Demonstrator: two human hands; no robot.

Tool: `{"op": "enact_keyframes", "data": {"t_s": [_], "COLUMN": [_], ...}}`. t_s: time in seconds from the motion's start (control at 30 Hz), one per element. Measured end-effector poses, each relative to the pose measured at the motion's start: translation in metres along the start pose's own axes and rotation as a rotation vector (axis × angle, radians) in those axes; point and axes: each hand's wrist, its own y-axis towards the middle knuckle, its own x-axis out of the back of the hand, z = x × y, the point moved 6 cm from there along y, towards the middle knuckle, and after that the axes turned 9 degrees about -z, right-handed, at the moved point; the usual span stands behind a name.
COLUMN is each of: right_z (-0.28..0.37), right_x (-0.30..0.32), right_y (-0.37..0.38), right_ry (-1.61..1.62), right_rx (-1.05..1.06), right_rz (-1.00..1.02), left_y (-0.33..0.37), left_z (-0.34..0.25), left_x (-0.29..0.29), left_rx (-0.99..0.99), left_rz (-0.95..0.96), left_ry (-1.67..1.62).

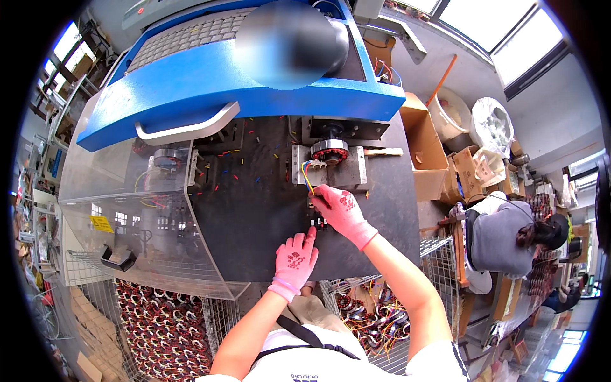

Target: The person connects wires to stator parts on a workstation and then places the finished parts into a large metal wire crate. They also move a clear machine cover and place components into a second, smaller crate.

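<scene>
A round motor stator (330,151) with red windings and a silver ring sits in a metal fixture (299,167) under the blue machine. Yellow, blue and red wires (308,177) come down from it. My right hand (344,213), in a pink glove, pinches the lower part of these wires. Just below it, a small black switch block (316,223) with pale buttons sits on the dark table (248,229). My left hand (296,262), also gloved in pink, stretches its index finger to the block's near edge and holds nothing; I cannot tell whether it presses a button.
A clear guard (137,223) covers another stator (167,159) at left. Overhead is a blue housing (254,95) with a handle. Wire baskets of stators (162,328) stand below; cardboard boxes (423,153) and a seated person (509,232) are at right. Coloured bits litter the table.
</scene>
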Motion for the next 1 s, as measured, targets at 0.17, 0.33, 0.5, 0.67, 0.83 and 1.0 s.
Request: {"op": "enact_keyframes", "data": {"t_s": [0.17, 0.33, 0.5, 0.67, 0.83, 1.0], "right_z": [0.006, 0.044, 0.134, 0.162, 0.122, 0.047], "right_x": [-0.006, 0.011, -0.063, -0.142, -0.088, 0.037], "right_y": [0.001, -0.013, -0.067, -0.109, -0.137, -0.183], "right_ry": [-0.022, 0.002, 0.347, 0.514, 0.459, 0.450], "right_rx": [0.041, -0.150, 0.083, -0.004, -0.008, -0.603], "right_rz": [-0.050, -0.095, 0.435, 0.627, 0.522, 0.324], "left_y": [-0.005, -0.033, -0.075, -0.093, -0.160, -0.261], "left_z": [0.009, 0.011, -0.009, -0.027, 0.043, 0.161], "left_x": [0.017, 0.043, 0.013, 0.017, 0.045, 0.098], "left_rx": [0.110, 0.190, -0.065, -0.162, 0.159, 1.050], "left_rz": [-0.188, -0.080, -0.003, 0.337, 0.595, 0.325], "left_ry": [-0.350, -0.550, -0.585, -0.743, -0.709, -0.851]}}
